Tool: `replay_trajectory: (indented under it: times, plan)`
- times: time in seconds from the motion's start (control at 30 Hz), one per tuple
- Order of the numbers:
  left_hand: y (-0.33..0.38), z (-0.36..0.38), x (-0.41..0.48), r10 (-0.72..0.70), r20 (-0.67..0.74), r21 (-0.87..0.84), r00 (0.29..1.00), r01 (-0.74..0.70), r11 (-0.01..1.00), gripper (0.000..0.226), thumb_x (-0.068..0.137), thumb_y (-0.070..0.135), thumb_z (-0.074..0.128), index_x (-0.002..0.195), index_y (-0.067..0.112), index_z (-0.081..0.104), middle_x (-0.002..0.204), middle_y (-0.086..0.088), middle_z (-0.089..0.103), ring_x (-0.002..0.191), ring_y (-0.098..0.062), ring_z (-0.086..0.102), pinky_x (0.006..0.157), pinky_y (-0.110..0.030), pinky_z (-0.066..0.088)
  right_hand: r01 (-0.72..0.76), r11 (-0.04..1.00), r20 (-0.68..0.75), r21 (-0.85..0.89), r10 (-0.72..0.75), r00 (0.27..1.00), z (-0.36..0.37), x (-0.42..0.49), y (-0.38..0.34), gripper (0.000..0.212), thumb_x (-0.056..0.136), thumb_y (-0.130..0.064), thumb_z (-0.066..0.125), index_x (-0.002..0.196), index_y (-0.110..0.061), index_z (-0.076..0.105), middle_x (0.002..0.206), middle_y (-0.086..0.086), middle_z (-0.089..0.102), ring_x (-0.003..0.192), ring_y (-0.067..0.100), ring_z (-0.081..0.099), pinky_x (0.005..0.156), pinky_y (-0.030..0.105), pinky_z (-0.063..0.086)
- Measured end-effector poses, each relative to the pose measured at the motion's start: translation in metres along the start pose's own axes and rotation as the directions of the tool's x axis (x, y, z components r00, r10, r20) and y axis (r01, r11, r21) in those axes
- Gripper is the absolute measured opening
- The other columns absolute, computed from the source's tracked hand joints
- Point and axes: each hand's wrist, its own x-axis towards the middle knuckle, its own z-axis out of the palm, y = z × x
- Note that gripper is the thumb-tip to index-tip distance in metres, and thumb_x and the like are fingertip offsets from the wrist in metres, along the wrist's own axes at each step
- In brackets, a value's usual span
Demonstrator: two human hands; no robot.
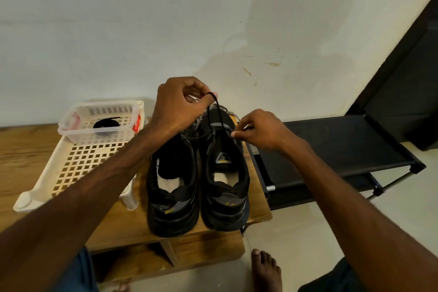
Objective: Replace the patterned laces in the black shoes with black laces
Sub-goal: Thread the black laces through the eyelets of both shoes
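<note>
Two black shoes stand side by side on a wooden table (28,149), heels toward me: the left shoe (171,187) and the right shoe (225,182). My left hand (180,106) is raised above the toes and pinches a black lace (219,114) that runs down into the right shoe's eyelets. My right hand (260,130) pinches the same lace's other end at the right shoe's right side. A black-and-white patterned lace (201,118) lies bunched beyond the toes, partly hidden by my left hand. Another coiled black lace (105,124) lies in a clear plastic box (71,123).
The clear box sits on a cream perforated tray (78,168) at the table's left. A black low rack (343,149) stands right of the table, against a white wall. My bare foot (266,270) is on the tiled floor below the table's front edge.
</note>
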Motion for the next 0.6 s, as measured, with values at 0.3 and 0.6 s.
replay_trajectory:
  times: [0.3,0.6]
  plan:
    - [-0.015,0.022,-0.010,-0.039,0.229,0.179,0.973,-0.002,0.984,0.011,0.085,0.013,0.076,0.089,0.023,0.077,0.088,0.012,0.075,0.067,0.010,0.064,0.073,-0.007,0.051,0.150,0.937,-0.228,0.316,-0.079,0.971,-0.027,-0.007,-0.012,0.016,0.095,-0.029,0.069,0.089,-0.021,0.081,0.097,-0.009,0.078,0.092,0.005,0.071,0.092,0.033,0.056]
    - [-0.031,0.017,-0.002,-0.121,0.265,0.286,0.957,0.042,0.957,0.009,0.081,0.033,0.084,0.087,0.028,0.080,0.082,0.013,0.075,0.074,0.004,0.067,0.077,-0.023,0.057,0.096,0.449,-0.213,0.888,0.219,0.952,-0.042,-0.025,-0.010,0.022,0.095,-0.030,0.072,0.095,-0.008,0.075,0.088,0.010,0.078,0.079,0.022,0.076,0.081,0.036,0.062]
